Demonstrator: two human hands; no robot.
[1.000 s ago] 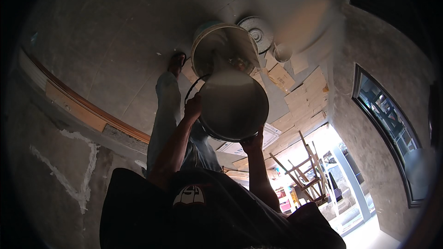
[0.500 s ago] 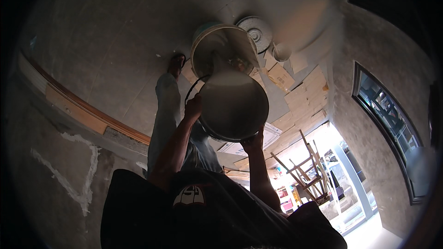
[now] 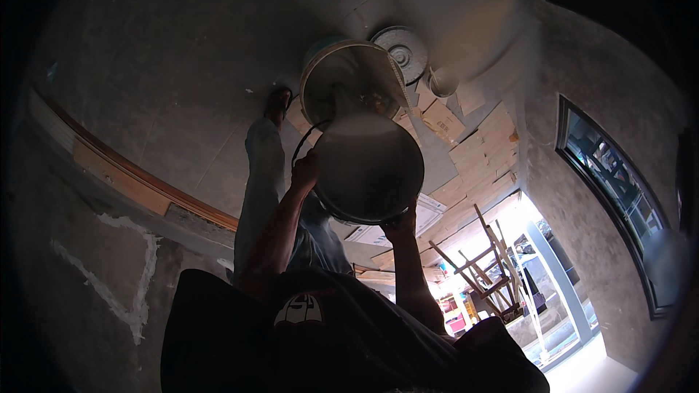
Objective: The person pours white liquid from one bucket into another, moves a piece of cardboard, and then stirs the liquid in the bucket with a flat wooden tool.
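A dark, round bucket (image 3: 370, 171) is raised in front of me and tipped away over a larger, pale-rimmed bucket (image 3: 313, 76) on the floor. My left hand (image 3: 306, 168) is closed on its left side, close to the black curved handle (image 3: 299, 144). At its near lower edge, my right hand (image 3: 400, 224) is closed from below. The tipped bucket covers the near part of the larger one. Inside the larger bucket, a pale streak and some small coloured bits show dimly; I cannot tell what they are.
Beyond the larger bucket lie a round grey lid (image 3: 400, 54) and a small pot (image 3: 442, 83) with a stick-like handle. Cardboard sheets (image 3: 466, 164) cover floor at the right. A wooden stool-like frame (image 3: 488, 269) stands by the bright doorway. My foot (image 3: 277, 103) is left of the larger bucket.
Almost nothing differs. The pale streak inside the larger bucket looks slightly changed, while both hands keep the same hold on the tipped bucket.
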